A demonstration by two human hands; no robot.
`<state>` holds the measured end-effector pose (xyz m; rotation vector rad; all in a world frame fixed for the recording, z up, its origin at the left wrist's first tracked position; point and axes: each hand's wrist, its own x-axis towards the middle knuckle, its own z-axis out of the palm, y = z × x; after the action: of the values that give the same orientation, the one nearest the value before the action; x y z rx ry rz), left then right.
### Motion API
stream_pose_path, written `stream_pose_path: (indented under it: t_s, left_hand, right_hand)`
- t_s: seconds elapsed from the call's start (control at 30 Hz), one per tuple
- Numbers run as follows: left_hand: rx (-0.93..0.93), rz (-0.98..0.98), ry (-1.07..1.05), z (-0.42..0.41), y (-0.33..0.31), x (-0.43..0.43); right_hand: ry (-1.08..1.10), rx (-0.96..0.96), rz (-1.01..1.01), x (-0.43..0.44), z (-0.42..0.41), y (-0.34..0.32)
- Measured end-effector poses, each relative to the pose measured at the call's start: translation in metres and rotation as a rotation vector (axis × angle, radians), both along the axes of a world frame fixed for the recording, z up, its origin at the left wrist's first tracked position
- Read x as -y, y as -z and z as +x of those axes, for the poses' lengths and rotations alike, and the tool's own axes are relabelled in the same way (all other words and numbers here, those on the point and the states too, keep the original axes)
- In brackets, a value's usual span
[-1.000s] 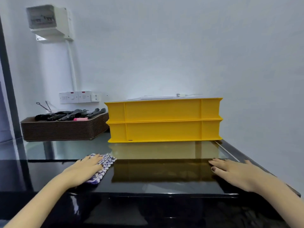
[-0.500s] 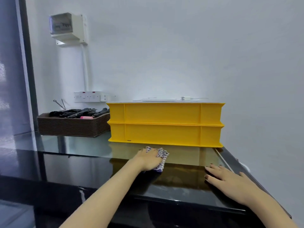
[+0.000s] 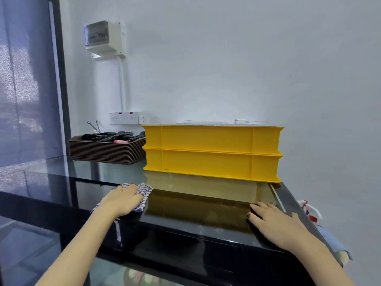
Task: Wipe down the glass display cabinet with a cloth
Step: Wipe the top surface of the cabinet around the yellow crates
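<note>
Pressing rather than grasping, the left hand (image 3: pixel 121 201) is lying flat with straight fingers on the blue-and-white cloth (image 3: pixel 145 192), its grip released so that the palm is bearing down on the fabric. The cloth is sitting on the dark glass top of the cabinet (image 3: pixel 195 209), left of centre in the lower half of the frame, near the front of the yellow crates (image 3: pixel 212 153). The right hand (image 3: pixel 276 221) is resting flat on the glass at the lower right, its grip also released and holding nothing, probably steadying the body. Standing in view are one cloth, two hands, two yellow crates stacked one on the other, and one stack of brown trays (image 3: pixel 107 151) carrying dark tools (image 3: pixel 111 136) at the middle left.
</note>
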<state>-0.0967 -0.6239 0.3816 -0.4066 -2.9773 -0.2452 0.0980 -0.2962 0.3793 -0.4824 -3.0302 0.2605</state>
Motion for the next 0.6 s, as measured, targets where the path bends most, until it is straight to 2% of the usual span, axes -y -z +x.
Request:
stream_pose_path:
  t_s: [0.07, 0.17, 0.27, 0.37, 0.5, 0.6]
  left_hand:
    - [-0.057, 0.007, -0.011, 0.012, 0.002, -0.024]
    - [-0.124, 0.033, 0.153, 0.052, 0.011, -0.074]
    - [-0.127, -0.001, 0.276, 0.078, 0.016, -0.101]
    - [-0.032, -0.019, 0.329, 0.073, 0.009, -0.102]
    - [0.123, -0.023, 0.349, 0.041, -0.004, -0.107]
    - [0.117, -0.053, 0.259, 0.019, -0.008, -0.126]
  right_hand:
    - [-0.001, -0.005, -0.005, 0.0, 0.001, 0.0]
    - [0.021, -0.056, 0.005, 0.003, 0.007, 0.0]
    - [0.012, -0.163, 0.114, 0.007, 0.014, 0.007]
    - [0.016, -0.157, -0.01, 0.005, 0.024, 0.011]
    - [-0.02, -0.147, 0.017, 0.001, 0.031, 0.014]
    - [-0.025, -0.159, 0.019, 0.003, 0.032, 0.015]
